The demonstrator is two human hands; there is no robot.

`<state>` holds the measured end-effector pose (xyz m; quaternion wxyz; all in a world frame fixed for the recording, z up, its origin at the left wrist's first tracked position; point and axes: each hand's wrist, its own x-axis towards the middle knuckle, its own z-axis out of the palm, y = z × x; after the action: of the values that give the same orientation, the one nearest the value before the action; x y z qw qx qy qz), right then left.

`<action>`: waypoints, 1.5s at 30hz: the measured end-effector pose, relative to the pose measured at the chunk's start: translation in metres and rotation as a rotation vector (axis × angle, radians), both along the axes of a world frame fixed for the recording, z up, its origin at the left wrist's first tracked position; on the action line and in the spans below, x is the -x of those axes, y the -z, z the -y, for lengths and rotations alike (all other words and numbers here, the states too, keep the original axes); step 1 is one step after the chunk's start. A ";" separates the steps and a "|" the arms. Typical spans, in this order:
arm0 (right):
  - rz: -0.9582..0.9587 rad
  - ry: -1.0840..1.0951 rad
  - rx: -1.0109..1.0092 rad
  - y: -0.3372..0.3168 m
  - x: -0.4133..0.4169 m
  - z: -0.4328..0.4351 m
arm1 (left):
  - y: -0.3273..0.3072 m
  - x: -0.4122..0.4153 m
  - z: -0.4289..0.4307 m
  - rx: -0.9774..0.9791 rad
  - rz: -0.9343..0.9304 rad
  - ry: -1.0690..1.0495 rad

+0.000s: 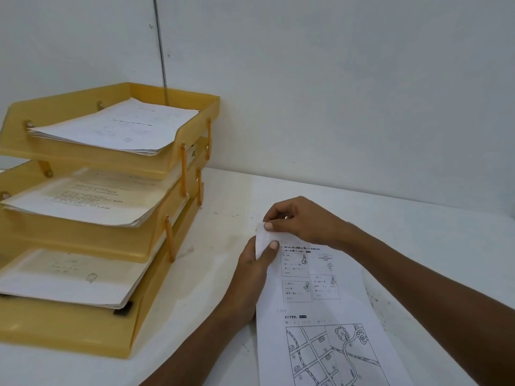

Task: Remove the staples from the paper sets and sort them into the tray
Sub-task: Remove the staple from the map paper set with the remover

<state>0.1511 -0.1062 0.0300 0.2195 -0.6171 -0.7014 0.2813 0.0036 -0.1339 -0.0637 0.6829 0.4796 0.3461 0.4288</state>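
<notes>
A stapled paper set (320,316) with printed boxes and a street map lies on the white table in front of me. My left hand (250,277) pinches its top left corner, thumb on top. My right hand (298,221) grips the same folded-up corner from above with thumb and fingers. The staple itself is hidden under my fingers. A yellow three-tier tray (156,246) stands at the left, each tier holding a stack of paper.
The white table (418,235) runs back to a pale wall (334,93). A thin dark cable (160,43) hangs down the wall behind the tray. A black clip (122,310) sits on the bottom tier's stack.
</notes>
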 end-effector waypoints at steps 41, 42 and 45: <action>-0.041 0.219 -0.095 0.026 -0.032 -0.013 | 0.023 -0.001 -0.009 0.037 -0.128 0.184; -0.067 0.299 -0.115 0.025 -0.045 -0.018 | 0.025 0.000 -0.010 0.037 -0.131 0.186; 0.033 0.530 -0.133 0.026 -0.099 -0.025 | 0.028 -0.001 -0.012 0.032 -0.118 0.189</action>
<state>0.2502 -0.0807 0.0043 0.3140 -0.7677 -0.5361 0.1571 0.0049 -0.1220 -0.0912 0.7063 0.5237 0.3456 0.3279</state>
